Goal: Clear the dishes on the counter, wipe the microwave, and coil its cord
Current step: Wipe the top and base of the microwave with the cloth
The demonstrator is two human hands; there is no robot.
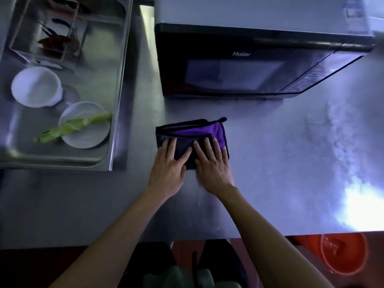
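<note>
- The folded cloth (pixel 192 140), dark with a purple inner face showing along its upper fold, lies flat on the steel counter (pixel 280 163) at the centre of the frame, just below the microwave's front edge.
- The left hand (pixel 168 169) lies palm down on the lower left part of the cloth, fingers straight and spread; it presses rather than grips, and the heel of the hand rests on the bare counter below the cloth.
- The right hand (pixel 214 167) lies palm down beside it on the lower right part of the cloth, fingers straight and fanned toward the purple fold; nothing is pinched or held.
- The two hands sit close together, thumbs nearly meeting over the cloth's lower middle; the upper half of the cloth stays uncovered above the fingertips.
- The black microwave (pixel 239 65), door closed, stands in the upper centre and right of the frame, apart from the cloth.
- The sink (pixel 120 100) fills the upper left. In it sit a white bowl (pixel 36 86) and, below and to the right of it, a white plate (pixel 87 129) with a green vegetable stalk (pixel 72 127) lying across it and reaching past its left rim.
- A wire rack (pixel 43 26) stands at the sink's top; what it holds is blurred.
- An orange bucket (pixel 342 252) is on the floor at the lower right, below the counter's edge.
</note>
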